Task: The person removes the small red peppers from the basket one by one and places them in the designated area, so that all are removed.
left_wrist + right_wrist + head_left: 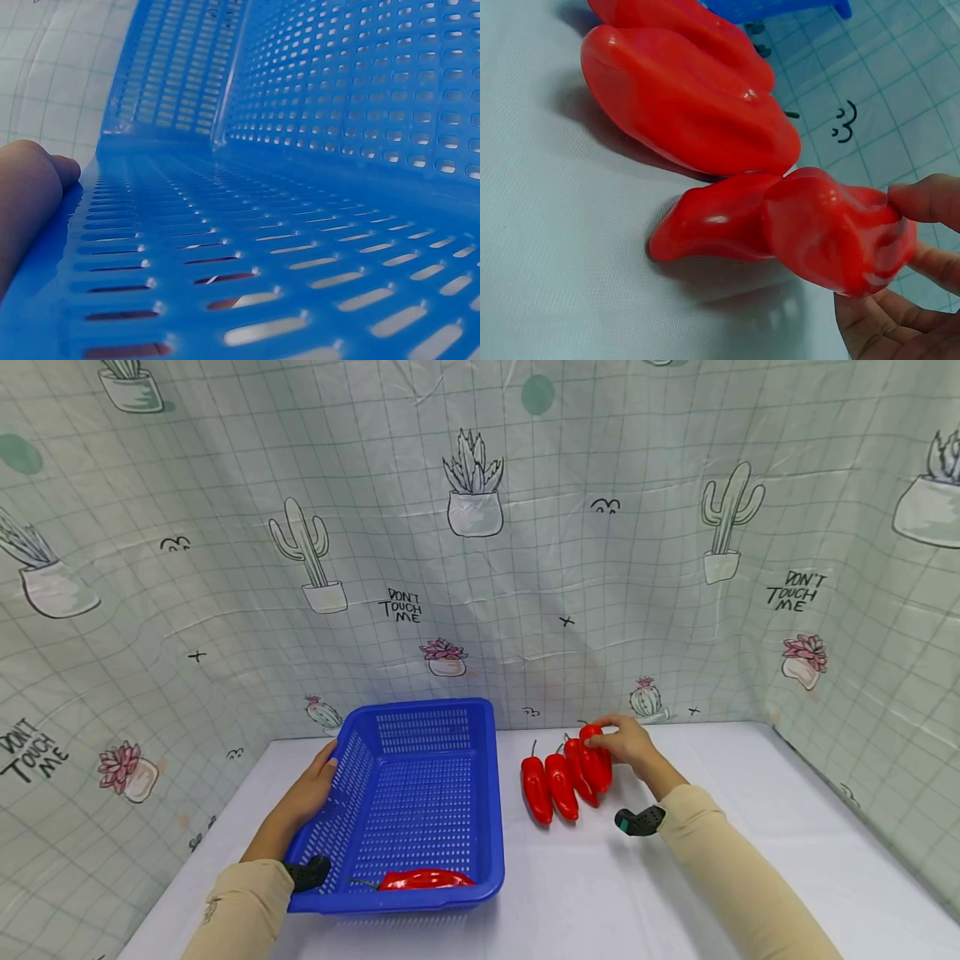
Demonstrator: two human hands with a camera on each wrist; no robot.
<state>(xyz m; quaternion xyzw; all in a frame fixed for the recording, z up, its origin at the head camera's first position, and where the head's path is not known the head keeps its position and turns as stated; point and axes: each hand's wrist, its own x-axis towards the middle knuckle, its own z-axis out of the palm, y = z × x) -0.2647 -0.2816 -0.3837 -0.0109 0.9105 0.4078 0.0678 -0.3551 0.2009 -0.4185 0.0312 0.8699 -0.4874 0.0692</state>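
Observation:
A blue plastic basket with slotted walls stands on the left side of the table, tilted a little. My left hand grips its left rim; in the left wrist view the thumb lies along that edge. Inside, by the near wall, lies one red pepper. My right hand pinches another long red pepper near its stem end, the tip pointing toward me. Beside it, three more red peppers lie side by side on the table, right of the basket.
White cloth covers the table. A pale grid-patterned curtain with cactus drawings hangs behind and at both sides. Dark wrist-worn devices sit at the cuffs of both beige sleeves.

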